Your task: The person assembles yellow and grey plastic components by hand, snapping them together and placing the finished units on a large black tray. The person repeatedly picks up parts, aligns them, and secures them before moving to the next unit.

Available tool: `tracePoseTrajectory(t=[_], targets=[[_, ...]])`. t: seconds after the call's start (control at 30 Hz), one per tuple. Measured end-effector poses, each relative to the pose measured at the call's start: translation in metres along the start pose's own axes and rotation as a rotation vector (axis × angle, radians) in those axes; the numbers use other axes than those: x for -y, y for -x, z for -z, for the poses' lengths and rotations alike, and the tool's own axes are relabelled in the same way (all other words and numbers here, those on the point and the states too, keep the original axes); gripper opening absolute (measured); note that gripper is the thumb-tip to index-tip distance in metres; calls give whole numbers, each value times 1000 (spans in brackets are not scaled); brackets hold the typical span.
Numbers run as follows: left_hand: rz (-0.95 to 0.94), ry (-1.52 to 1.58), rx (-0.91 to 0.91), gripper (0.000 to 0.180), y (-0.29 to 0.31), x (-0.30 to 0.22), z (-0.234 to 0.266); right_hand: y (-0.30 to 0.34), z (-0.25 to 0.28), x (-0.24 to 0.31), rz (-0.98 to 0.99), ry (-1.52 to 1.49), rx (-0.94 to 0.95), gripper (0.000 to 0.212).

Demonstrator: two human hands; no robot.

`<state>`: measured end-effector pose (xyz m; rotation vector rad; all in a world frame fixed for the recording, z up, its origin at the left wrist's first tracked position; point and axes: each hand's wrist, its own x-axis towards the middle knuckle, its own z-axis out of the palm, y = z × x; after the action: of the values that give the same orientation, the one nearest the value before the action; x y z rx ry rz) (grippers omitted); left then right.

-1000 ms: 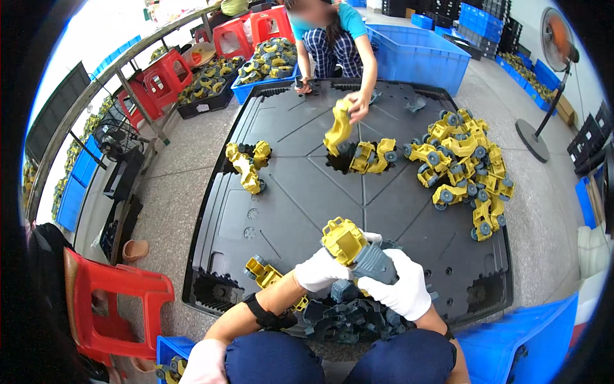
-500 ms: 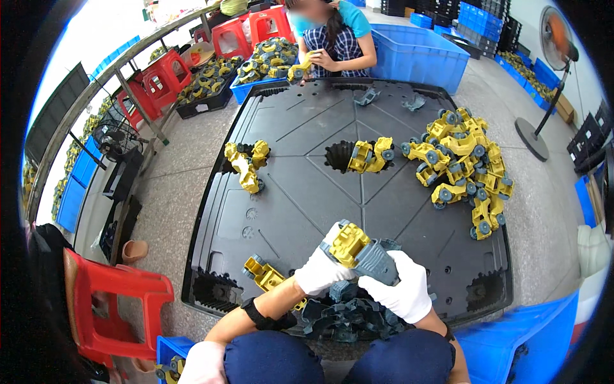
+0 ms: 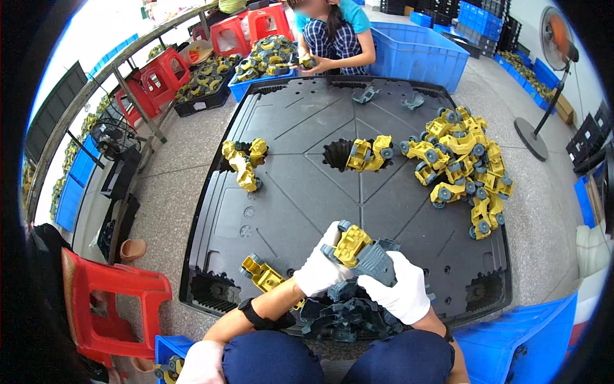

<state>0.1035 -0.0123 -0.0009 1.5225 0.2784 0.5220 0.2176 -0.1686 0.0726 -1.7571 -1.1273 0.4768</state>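
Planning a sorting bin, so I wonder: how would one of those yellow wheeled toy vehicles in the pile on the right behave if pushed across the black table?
One yellow toy vehicle would probably roll: its grey wheels show. It looks like rigid moulded plastic, so likely stiff and light. The pile is tangled, so neighbours may shift too.

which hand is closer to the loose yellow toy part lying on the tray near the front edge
Left. The left hand, gloved and gripping the yellow and grey toy, is just right of the loose yellow part. The right hand is farther right, beyond the toy.
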Motion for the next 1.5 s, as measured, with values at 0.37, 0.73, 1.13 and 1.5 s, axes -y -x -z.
tracePoseTrajectory(t=[0.37, 0.73, 1.13, 1.5], targets=[[-38, -189, 90, 50, 2, 17, 2, 4, 3, -2, -53, -68, -30, 42], [-83, -304, -38, 56, -2, -3, -3, 3, 3, -6, -91, -1, 140, 49], [-359, -847, 251, 47, -1, -5, 7, 4, 3, -9, -1, 120, 271, 63], [170, -112, 241, 65, 10, -5, 2, 6, -1, -10, -174, -21, 298, 62]])
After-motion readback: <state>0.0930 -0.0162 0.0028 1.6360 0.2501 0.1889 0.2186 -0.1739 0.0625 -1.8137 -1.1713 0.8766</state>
